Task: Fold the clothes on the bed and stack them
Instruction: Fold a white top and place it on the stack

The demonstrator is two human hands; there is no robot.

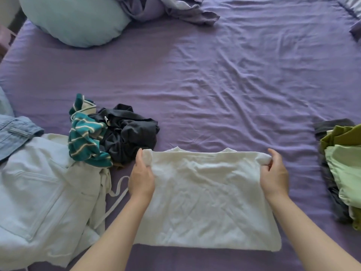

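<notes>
A white shirt (207, 194) lies partly folded on the purple bed sheet (214, 85), near the front edge. My left hand (141, 177) grips its far left corner, thumb on top. My right hand (274, 173) pinches its far right corner. At the right edge sits a stack of folded clothes (343, 173) in greens and dark grey. To the left lie unfolded pieces: a teal striped garment (86, 141), a dark grey garment (129, 133), pale blue trousers (43, 190) and a denim piece (13, 133).
A pale blue pillow (72, 18) lies at the far left corner, beside a crumpled purple blanket (168, 8). A white strap (117, 192) trails from the pile on the left. The bed's left edge runs along the frame's far left side.
</notes>
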